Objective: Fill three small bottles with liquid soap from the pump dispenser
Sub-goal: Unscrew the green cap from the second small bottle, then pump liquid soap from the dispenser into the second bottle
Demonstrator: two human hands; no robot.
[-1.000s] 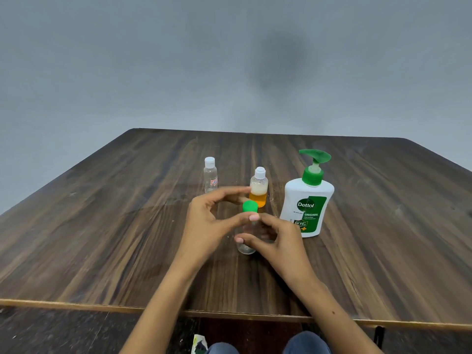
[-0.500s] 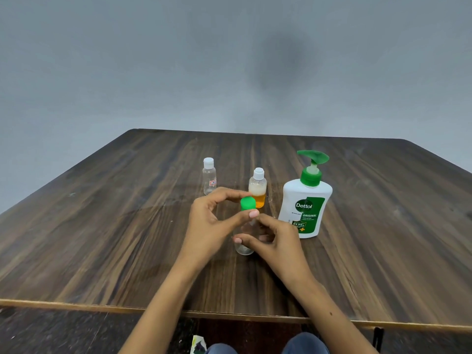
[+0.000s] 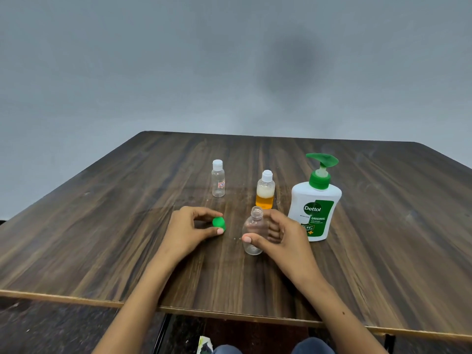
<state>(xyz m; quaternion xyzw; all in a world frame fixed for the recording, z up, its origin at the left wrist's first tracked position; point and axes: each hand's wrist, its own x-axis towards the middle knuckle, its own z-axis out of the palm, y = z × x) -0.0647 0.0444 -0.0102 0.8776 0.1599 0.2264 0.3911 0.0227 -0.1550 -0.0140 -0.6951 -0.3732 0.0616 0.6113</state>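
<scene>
Step in hand looks like prepping the 2nd fill: the open bottle (image 3: 252,232) stands uncapped on the table (image 3: 102,238), near centre, just left of the pump (image 3: 315,200). Right hand (image 3: 278,235) grips it, thumb across the front, fingers curled round the back. Left hand (image 3: 189,229) is to its left, pinching the green cap (image 3: 219,223) btwn thumb & fingers, low at the tabletop; can't tell if the cap touches the wood yet. Filled bottle (image 3: 265,191), orange soap in the lower part w/ foam above, white cap on, sits just behind the open one. Empty bottle (image 3: 218,178), capped, w/ a small label, stands farther left, apart from the rest. So prob. 1 of 3 done, 1 opened, 1 untouched. Next move, as I judge it: let the cap go, bring the bottle's mouth under the pump spout, & press the pump head w/ the free hand. The mouth is narrow, so alignment matters; soap could run down the outside.
</scene>
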